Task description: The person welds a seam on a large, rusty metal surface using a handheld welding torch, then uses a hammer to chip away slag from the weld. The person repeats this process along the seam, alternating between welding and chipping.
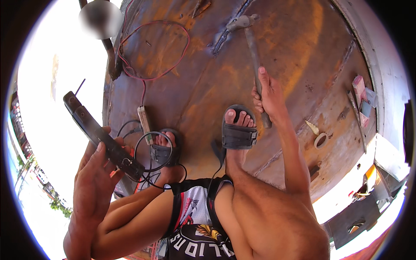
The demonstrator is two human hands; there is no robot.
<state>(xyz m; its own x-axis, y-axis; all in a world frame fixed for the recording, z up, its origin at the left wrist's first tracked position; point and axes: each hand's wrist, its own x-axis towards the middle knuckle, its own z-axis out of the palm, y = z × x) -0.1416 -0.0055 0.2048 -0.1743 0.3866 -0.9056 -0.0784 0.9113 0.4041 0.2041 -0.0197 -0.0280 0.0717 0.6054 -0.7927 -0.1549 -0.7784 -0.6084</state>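
Gripping the hammer: the right hand [269, 95], its fingers curled together around the lower handle, the thumb laid along it toward the head.
Hammer [253, 54]: over the far half of the metal plate [208, 91]; handle running from beside the right sandal [239, 138] toward the far edge, leaning slightly left; head set crosswise, at a weld bead [221, 43].
Black tool [106, 136]: in the left hand [92, 175], beyond the plate's left edge; long axis slanting from far left down to near right, toward the lap; a thin rod [80, 86] sticks up from its far end.
Left fingers: pinching the tool, thumb on the near face, the others partly hidden behind it.
Hard to make out: whether the hammer head touches the plate; where the looped black cable [138, 149] ends; the blurred patch [100, 18] at upper left.
Plate surface: rust-brown, with orange streaks; red-black wire [188, 39] looped near the far left corner, a pale ring [320, 140] and pinkish box [359, 89] toward the right edge.
Surroundings: glaring white past the left edge, some greenery [60, 207] low down.
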